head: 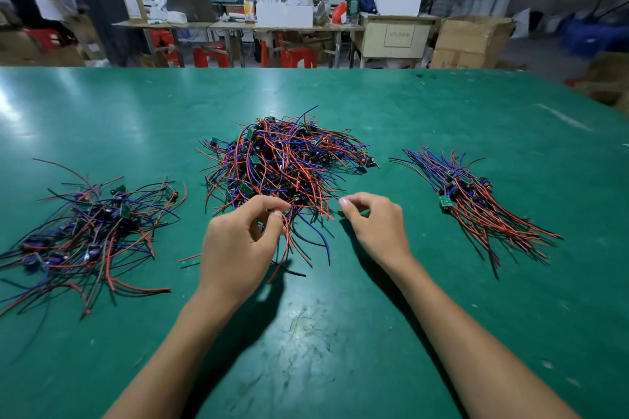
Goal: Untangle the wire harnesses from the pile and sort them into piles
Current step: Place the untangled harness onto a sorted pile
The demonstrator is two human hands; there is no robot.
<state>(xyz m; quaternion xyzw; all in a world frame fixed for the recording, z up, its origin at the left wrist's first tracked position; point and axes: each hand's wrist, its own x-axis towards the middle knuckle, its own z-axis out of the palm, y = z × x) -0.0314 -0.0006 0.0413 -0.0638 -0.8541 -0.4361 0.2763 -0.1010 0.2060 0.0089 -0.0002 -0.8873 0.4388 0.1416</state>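
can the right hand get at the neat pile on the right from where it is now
Probably yes: the right hand holds nothing, and only bare green table lies between it and the neat pile. The left hand is busy pinching wires at the middle pile.

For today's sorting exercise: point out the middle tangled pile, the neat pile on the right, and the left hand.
Middle tangled pile (pixel 286 160), head view, its dense centre.
Neat right pile (pixel 476 201), head view, mid-bundle.
Left hand (pixel 238 241), head view, back of hand.

Cabinet label: a framed sign on the front of the cream cabinet (pixel 396 36) carries a short line of dark characters, too blurred to read.
Cardboard boxes: no legible print.
Circuit boards in the harness piles: markings too small to read.
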